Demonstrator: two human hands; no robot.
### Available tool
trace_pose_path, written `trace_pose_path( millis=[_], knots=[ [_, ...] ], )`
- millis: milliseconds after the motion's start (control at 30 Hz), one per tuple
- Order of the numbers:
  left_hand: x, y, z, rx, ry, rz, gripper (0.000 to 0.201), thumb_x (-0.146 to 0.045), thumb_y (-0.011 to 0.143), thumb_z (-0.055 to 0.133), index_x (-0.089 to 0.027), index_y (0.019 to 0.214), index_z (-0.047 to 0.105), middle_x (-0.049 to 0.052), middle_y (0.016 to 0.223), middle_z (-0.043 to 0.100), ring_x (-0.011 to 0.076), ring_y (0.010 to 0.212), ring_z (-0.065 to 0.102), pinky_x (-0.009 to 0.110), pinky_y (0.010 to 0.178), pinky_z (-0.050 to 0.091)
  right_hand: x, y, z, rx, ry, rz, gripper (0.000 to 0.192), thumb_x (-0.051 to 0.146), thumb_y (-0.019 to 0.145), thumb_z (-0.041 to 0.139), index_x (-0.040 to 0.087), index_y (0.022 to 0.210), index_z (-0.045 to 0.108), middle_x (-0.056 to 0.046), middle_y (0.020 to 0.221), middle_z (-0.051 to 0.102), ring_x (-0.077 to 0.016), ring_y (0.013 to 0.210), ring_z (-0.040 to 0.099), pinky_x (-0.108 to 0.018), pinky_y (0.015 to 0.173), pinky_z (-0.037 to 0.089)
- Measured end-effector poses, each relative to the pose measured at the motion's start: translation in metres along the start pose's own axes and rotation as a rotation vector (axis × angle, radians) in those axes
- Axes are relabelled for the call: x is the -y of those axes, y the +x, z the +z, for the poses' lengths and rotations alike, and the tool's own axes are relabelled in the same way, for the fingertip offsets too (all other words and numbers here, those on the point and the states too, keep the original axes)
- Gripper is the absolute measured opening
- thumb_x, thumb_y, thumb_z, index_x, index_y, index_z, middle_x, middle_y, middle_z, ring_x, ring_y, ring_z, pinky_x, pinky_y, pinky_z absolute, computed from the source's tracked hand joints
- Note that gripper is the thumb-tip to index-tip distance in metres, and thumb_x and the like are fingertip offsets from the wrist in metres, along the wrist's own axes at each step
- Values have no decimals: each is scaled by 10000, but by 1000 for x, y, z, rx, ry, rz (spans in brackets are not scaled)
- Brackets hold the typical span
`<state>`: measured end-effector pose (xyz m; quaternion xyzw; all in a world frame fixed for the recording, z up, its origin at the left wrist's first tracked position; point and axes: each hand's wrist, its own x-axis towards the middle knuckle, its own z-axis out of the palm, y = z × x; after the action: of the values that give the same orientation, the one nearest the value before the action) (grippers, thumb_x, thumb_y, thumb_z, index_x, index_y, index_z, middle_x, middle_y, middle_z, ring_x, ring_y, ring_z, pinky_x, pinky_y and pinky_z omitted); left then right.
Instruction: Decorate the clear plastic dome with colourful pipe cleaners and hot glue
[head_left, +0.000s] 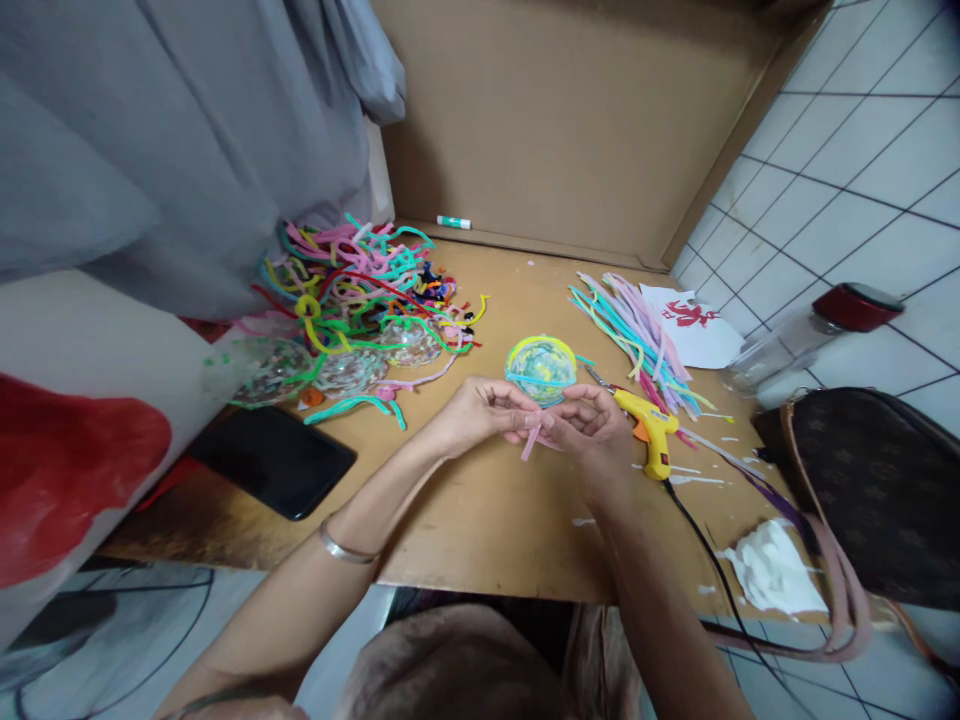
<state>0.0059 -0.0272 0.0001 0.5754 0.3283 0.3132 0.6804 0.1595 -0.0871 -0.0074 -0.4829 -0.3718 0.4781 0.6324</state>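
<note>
Both forearms enter from the bottom of the frame and converge at centre. Left hand [480, 412] curled, palm turned inward, fingers pinched together on a pink pipe cleaner piece [532, 440]. Right hand [592, 425] mirrors it, fingers closed on the same piece from the right side; the fingertips of both hands meet. Silver bangle [345, 548] on the left wrist.

The pink piece hangs just below the meeting fingertips, its lower end pointing down-left over the counter [480, 520]. Clear ball [541, 368] wrapped with yellow and teal cleaners sits directly above the hands, touching or nearly touching the fingertips; cannot tell which.

Room: bare counter below the hands down to the near edge. Lower left, black phone [274, 460]. Upper left, tangled pipe cleaner pile [360, 290]. Right of the hands, yellow glue gun [649, 425] just beside the right hand, its black cord running to the lower edge. Straight cleaner bundle [637, 335] at upper right. Cardboard wall [570, 120] closes the back.
</note>
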Motion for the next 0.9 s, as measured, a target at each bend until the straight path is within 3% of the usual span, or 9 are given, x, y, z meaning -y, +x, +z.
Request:
trace_pose_path(
  millis=[567, 733, 900],
  knots=[
    [7, 1, 3, 56, -59, 2, 402, -419, 624, 843, -119, 745, 604, 22, 665, 697, 76, 541, 602, 192, 543, 496, -4, -1, 2, -40, -37, -24, 453, 235, 578, 757, 259, 820, 374, 94, 604, 639, -111, 478, 607, -223, 458, 516],
    [7, 2, 2, 100, -96, -28, 410, -429, 620, 844, -114, 753, 618, 25, 660, 690, 71, 543, 592, 182, 541, 478, -4, 2, 1, -2, -2, -31, 420, 201, 569, 732, 248, 812, 393, 107, 576, 612, -83, 440, 550, -182, 417, 449],
    [10, 4, 2, 86, -56, -51, 410, -447, 620, 838, -115, 802, 679, 33, 671, 701, 92, 579, 618, 178, 523, 450, -2, 2, 2, 0, 10, 9, 450, 219, 553, 771, 243, 817, 408, 95, 599, 635, -90, 473, 580, -177, 422, 446]
  ],
)
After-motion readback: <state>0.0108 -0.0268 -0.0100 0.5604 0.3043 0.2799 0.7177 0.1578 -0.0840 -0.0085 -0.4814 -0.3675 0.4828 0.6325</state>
